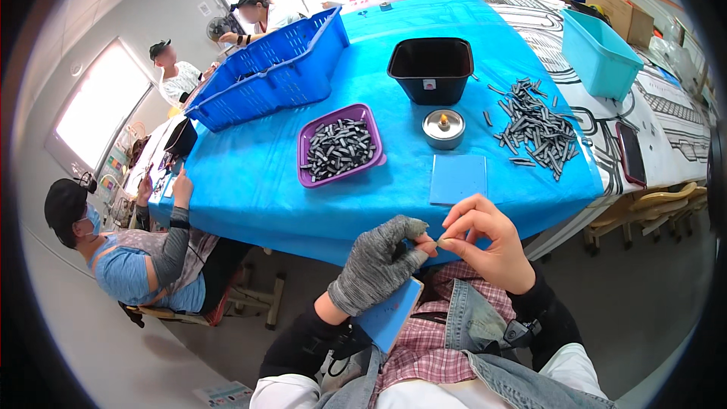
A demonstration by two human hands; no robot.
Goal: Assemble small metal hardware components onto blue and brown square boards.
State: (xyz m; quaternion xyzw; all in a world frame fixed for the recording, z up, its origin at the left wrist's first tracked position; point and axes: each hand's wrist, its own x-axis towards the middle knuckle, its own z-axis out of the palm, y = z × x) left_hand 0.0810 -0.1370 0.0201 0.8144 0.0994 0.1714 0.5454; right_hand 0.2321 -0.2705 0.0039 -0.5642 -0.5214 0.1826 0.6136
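Note:
My left hand [382,263], in a grey fingerless glove, and my bare right hand [488,244] meet above my lap, just off the table's front edge. The fingertips of both are pinched together on something too small to make out. A blue flat board [392,316] slants below my left hand; whether that hand grips it cannot be seen. On the table before me lies a light-blue square pad [459,179]. Behind it stands a round metal tin with a small flame-like orange tip [443,127]. A purple tray [304,160] holds many small black-and-white pieces [338,150].
A pile of dark grey strips [536,130] lies at the right, near a black bin [430,68]. Farther out are a turquoise bin [602,53], a phone [631,153] and a large blue crate [265,83]. A seated co-worker [144,265] is at left; two more people are beyond the crate.

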